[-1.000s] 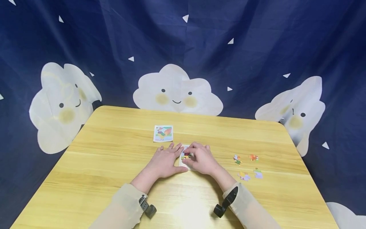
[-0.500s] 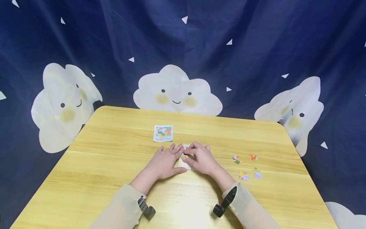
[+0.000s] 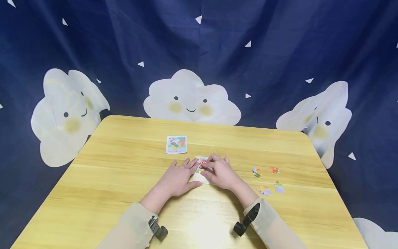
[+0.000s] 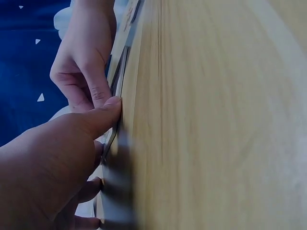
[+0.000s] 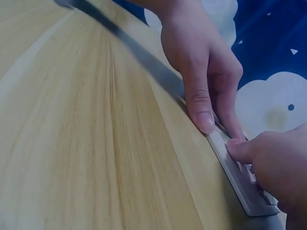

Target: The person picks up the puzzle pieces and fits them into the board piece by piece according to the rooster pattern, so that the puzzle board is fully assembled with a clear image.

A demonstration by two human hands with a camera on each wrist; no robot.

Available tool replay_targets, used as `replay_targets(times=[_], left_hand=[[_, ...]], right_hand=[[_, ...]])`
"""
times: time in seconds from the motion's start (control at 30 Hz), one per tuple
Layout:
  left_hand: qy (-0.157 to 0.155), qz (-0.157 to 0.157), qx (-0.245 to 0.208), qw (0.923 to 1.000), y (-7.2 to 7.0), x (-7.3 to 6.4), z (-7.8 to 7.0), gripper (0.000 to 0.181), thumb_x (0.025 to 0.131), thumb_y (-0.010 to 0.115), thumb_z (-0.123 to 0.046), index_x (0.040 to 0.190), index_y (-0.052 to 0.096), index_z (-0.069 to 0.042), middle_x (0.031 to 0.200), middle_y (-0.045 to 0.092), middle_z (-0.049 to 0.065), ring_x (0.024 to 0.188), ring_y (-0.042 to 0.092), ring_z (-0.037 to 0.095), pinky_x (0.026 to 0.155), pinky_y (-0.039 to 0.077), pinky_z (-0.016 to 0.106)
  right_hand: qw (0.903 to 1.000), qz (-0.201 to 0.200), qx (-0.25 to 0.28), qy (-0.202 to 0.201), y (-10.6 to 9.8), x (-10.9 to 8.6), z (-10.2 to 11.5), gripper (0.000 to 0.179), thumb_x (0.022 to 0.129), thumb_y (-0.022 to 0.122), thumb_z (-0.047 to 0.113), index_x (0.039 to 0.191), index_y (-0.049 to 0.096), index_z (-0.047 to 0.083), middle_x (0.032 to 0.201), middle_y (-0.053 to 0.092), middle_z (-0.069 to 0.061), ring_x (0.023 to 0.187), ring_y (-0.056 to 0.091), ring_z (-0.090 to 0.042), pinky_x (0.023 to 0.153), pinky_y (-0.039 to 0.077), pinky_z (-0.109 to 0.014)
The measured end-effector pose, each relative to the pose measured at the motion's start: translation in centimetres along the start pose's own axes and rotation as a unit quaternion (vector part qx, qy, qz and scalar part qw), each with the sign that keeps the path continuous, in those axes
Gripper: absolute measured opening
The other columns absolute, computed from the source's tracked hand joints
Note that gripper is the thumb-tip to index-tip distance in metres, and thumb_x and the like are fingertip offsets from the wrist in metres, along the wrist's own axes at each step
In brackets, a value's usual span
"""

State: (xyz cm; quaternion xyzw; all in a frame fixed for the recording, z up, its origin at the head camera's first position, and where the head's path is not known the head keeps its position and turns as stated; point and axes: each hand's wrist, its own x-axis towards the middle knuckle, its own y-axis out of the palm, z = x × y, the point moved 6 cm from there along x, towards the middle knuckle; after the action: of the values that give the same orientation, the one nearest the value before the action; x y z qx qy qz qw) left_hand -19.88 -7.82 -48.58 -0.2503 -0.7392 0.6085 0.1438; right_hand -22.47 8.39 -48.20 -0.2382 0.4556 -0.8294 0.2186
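Note:
A small white puzzle tray (image 3: 200,178) lies flat mid-table, its upper part filled with coloured pieces and its lower part bare. My left hand (image 3: 178,178) rests at its left side, fingers extended over the edge; the left thumb (image 4: 103,117) touches the near rim in the left wrist view. Curled over the tray, my right hand (image 3: 222,173) pinches a red and purple puzzle piece (image 3: 202,165), partly covered by the fingers. In the right wrist view the right thumb (image 5: 242,149) is above the tray's surface; the piece itself is hidden there.
Behind the tray lies a square picture card (image 3: 176,145) showing a rooster. Several loose pieces lie to the right, including a green one (image 3: 256,173), an orange one (image 3: 275,170) and a purple one (image 3: 279,187). A dark blue curtain (image 3: 264,62) hangs beyond the wooden table (image 3: 102,173).
The red and purple piece under my right fingers has shifted slightly in the upper part of the tray, and more red shows now. My left hand stays almost where it was.

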Motion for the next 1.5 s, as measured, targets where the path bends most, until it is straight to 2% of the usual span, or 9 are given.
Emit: replay_targets(times=[0.27, 0.73, 0.97, 1.07, 1.33, 1.5], left_hand=[[0.018, -0.010, 0.012, 0.9997, -0.1, 0.0, -0.5, 0.079, 0.104, 0.050, -0.067, 0.164, 0.042, -0.016, 0.171, 0.033, 0.004, 0.155, 0.033, 0.034, 0.115, 0.030, 0.072], [-0.006, -0.007, -0.005, 0.9999, -0.2, 0.0, -0.6, 0.080, 0.101, 0.054, -0.069, 0.161, 0.048, -0.016, 0.169, 0.036, 0.004, 0.152, 0.038, 0.037, 0.113, 0.031, 0.075], [-0.007, -0.012, -0.007, 0.9999, -0.1, 0.0, -0.6, 0.079, 0.101, 0.055, -0.068, 0.160, 0.049, -0.015, 0.168, 0.037, 0.005, 0.151, 0.039, 0.037, 0.112, 0.032, 0.076], [-0.007, -0.012, -0.009, 0.9999, -0.1, 0.0, -0.6, 0.079, 0.102, 0.055, -0.067, 0.160, 0.048, -0.014, 0.168, 0.037, 0.005, 0.151, 0.038, 0.037, 0.112, 0.032, 0.076], [-0.010, -0.007, -0.007, 0.9999, -0.2, 0.2, -0.3, 0.081, 0.101, 0.053, -0.070, 0.160, 0.049, -0.015, 0.169, 0.036, 0.004, 0.152, 0.038, 0.036, 0.112, 0.032, 0.076], [-0.004, -0.008, -0.005, 1.0000, -0.2, 0.4, -0.4, 0.080, 0.101, 0.054, -0.069, 0.160, 0.050, -0.016, 0.168, 0.037, 0.005, 0.152, 0.038, 0.037, 0.111, 0.033, 0.076]], right_hand=[[0.9998, -0.016, 0.013, 0.002, -0.1, -0.2, -0.2, 0.032, 0.097, 0.080, 0.028, 0.123, 0.080, 0.010, 0.101, 0.058, 0.007, 0.083, 0.052, -0.007, 0.077, 0.028, -0.039], [0.9998, -0.007, 0.014, 0.015, 0.1, -0.2, 0.2, 0.026, 0.097, 0.080, 0.023, 0.119, 0.082, 0.010, 0.100, 0.055, 0.007, 0.091, 0.053, -0.009, 0.079, 0.027, -0.041], [1.0000, -0.004, 0.004, -0.008, 0.2, -0.4, 0.4, 0.032, 0.100, 0.077, 0.024, 0.126, 0.078, 0.006, 0.106, 0.058, 0.003, 0.092, 0.056, -0.011, 0.083, 0.030, -0.041], [0.9997, 0.003, 0.021, -0.015, 0.1, -0.4, 0.5, 0.035, 0.101, 0.075, 0.025, 0.130, 0.076, 0.006, 0.111, 0.058, 0.003, 0.092, 0.057, -0.012, 0.083, 0.030, -0.040], [0.9958, 0.006, 0.091, -0.008, -1.8, -1.1, 0.0, 0.030, 0.102, 0.073, 0.019, 0.127, 0.077, 0.003, 0.118, 0.060, 0.001, 0.079, 0.057, -0.007, 0.091, 0.030, -0.047], [0.9948, 0.016, 0.100, 0.003, -3.4, -2.3, -1.0, 0.027, 0.103, 0.072, 0.020, 0.128, 0.077, 0.008, 0.118, 0.062, -0.002, 0.080, 0.058, -0.010, 0.089, 0.036, -0.044]])
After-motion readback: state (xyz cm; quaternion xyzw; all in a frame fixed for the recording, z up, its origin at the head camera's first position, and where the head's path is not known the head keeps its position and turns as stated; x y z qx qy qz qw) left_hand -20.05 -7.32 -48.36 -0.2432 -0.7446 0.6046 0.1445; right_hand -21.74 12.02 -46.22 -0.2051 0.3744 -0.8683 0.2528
